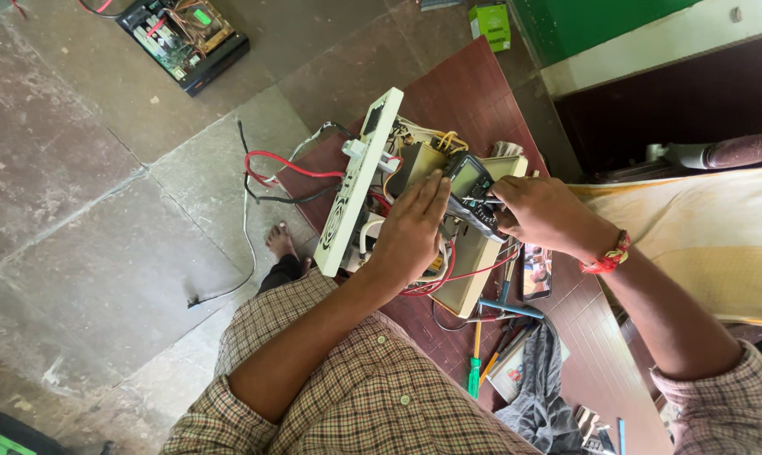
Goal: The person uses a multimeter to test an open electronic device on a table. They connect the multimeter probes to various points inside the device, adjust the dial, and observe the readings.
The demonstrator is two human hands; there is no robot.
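An opened cream-coloured electrical unit (357, 190) with exposed wiring and a transformer sits on a dark red table (473, 93). A dark handheld multimeter (469, 181) lies across the top of the unit. My left hand (410, 232) rests flat on the unit's inside parts, fingers extended toward the meter's left edge. My right hand (537, 211) grips the meter's lower end together with thin probe leads. Red and black wires (284, 168) trail off the unit to the left.
A phone (536, 272) lies on the table by my right wrist. Screwdrivers (475, 358), a dark cloth (541, 388) and a booklet lie nearer me. On the stone floor lie another opened device (183, 34) and a green box (491, 24). My bare foot (280, 242) shows below the table.
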